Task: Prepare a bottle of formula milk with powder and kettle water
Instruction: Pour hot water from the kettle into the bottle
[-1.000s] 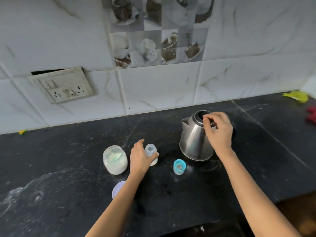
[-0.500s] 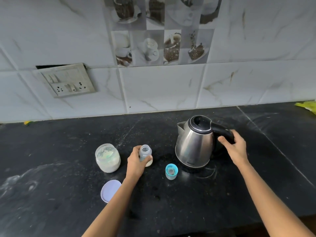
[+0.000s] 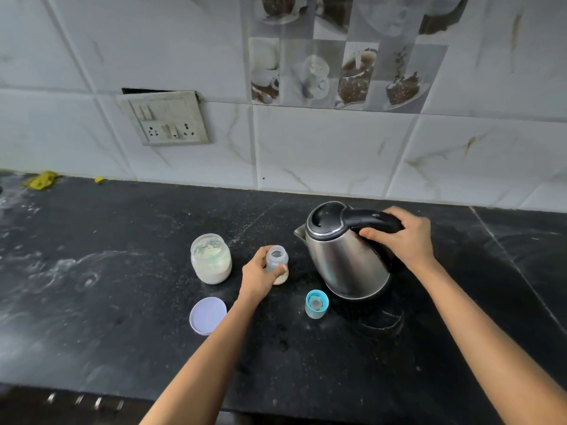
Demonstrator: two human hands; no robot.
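Observation:
A small clear baby bottle [image 3: 277, 261] stands upright and uncapped on the black counter [image 3: 122, 271], with pale powder at its bottom. My left hand [image 3: 257, 276] grips it from the left. To its right stands a steel kettle [image 3: 343, 265] with a closed black lid, spout facing the bottle. My right hand [image 3: 405, 237] is wrapped round the kettle's black handle. An open jar of formula powder [image 3: 211, 259] sits left of the bottle. The bottle's blue cap with teat [image 3: 317, 303] stands in front of the kettle.
The jar's pale lilac lid [image 3: 207, 315] lies flat near my left forearm. A switch and socket plate [image 3: 167, 119] hangs on the tiled wall. Yellow scraps [image 3: 41, 180] lie at the counter's far left. The counter's front edge runs along the bottom.
My right hand left the kettle lid, went to the handle and has closed round it. My left hand keeps hold of the bottle. The camera view shifted right.

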